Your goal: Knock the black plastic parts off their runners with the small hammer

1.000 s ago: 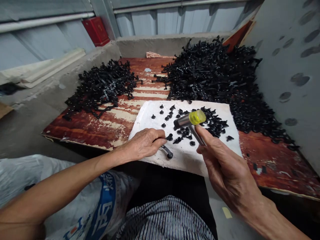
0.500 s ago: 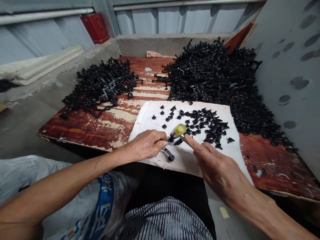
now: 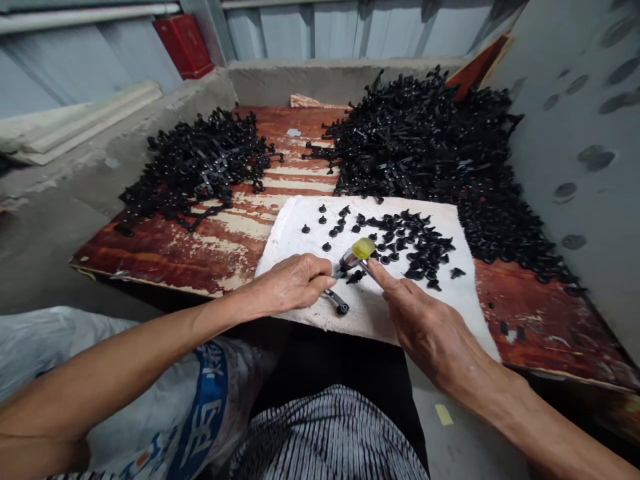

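Observation:
My left hand (image 3: pixel 290 285) is closed, pinching a curved black plastic strip (image 3: pixel 336 301) against the white foam pad (image 3: pixel 450 300). My right hand (image 3: pixel 425 327) is wrapped round the handle of a small hammer (image 3: pixel 356 253) with a yellow end, index finger stretched along the shaft. The hammer head sits low, right beside my left fingertips and over the strip's far end. Several loose black caps (image 3: pixel 410 247) lie scattered on the pad just beyond the hammer.
The pad lies on a worn red wooden board (image 3: pixel 200 247). A heap of black strips (image 3: pixel 195 167) sits at the back left, a larger heap (image 3: pixel 430 147) at the back right against a grey wall. A white printed sack (image 3: pixel 200 413) lies by my lap.
The hammer came down from a raised position over the caps to the strip beside my left fingers. My left hand kept its hold on the strip.

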`<state>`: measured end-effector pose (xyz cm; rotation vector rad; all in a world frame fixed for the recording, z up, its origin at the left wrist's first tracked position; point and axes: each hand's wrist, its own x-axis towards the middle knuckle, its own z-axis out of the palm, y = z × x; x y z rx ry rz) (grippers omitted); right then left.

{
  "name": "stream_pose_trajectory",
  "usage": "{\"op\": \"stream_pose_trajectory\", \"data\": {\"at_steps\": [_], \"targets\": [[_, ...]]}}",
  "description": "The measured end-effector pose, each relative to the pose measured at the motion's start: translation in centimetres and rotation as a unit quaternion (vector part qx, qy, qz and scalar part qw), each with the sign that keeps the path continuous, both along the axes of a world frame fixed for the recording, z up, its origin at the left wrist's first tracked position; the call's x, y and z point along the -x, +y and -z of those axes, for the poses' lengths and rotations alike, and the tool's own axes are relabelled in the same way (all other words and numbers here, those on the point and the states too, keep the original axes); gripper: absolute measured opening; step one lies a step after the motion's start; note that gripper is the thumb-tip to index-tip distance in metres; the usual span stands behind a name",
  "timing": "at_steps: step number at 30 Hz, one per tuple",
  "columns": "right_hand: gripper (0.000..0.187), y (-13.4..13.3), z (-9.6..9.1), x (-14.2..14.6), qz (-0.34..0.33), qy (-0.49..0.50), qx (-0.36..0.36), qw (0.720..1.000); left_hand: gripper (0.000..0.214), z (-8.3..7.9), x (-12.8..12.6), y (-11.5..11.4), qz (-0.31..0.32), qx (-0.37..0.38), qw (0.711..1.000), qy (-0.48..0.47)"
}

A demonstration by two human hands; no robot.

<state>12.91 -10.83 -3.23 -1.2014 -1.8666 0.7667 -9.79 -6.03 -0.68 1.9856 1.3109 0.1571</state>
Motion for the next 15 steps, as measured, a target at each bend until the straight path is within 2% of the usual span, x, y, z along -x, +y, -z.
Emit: {"op": "stream_pose_trajectory", "data": {"at_steps": [2, 3, 5, 7, 9, 11, 12, 14, 15], "targets": [[0.05, 0.0, -0.3, 0.1, -0.016, -0.029, -0.008, 0.999, 0.024, 0.2, -0.1, -0.2, 0.002, 0.003, 1.0, -0.002], [0.047, -0.1, -0.5, 0.0, 0.003, -0.018, -0.008, 1.0, 0.024, 0.2, -0.1, -0.2, 0.001, 0.0, 1.0, -0.005], [0.04, -0.5, -0.7, -0.2, 0.082, 0.055, 0.018, 0.995, 0.022, -0.2, 0.5, 0.1, -0.01, -0.018, 1.0, -0.019], [0.037, -0.8, -0.4, -0.7, 0.164, 0.163, 0.091, 0.969, 0.02, -1.7, 1.9, 1.2, -0.049, -0.054, 0.997, -0.036], [0.044, -1.0, 0.3, -1.4, 0.201, 0.285, 0.165, 0.923, 0.02, -4.2, 4.3, 2.9, -0.13, -0.104, 0.986, -0.024], [0.049, -1.0, 1.1, -2.1, 0.209, 0.374, 0.223, 0.876, 0.022, -7.2, 6.9, 5.0, -0.255, -0.19, 0.948, 0.033], [0.05, -0.9, 1.4, -2.4, 0.208, 0.4, 0.244, 0.859, 0.024, -8.5, 8.1, 6.1, -0.32, -0.262, 0.908, 0.066], [0.051, -0.8, 1.9, -2.9, 0.198, 0.427, 0.275, 0.838, 0.029, -10.0, 9.4, 8.3, -0.371, -0.404, 0.827, 0.122], [0.051, -0.8, 2.1, -3.1, 0.193, 0.434, 0.286, 0.832, 0.031, -10.1, 9.4, 9.3, -0.37, -0.445, 0.805, 0.134]]}}
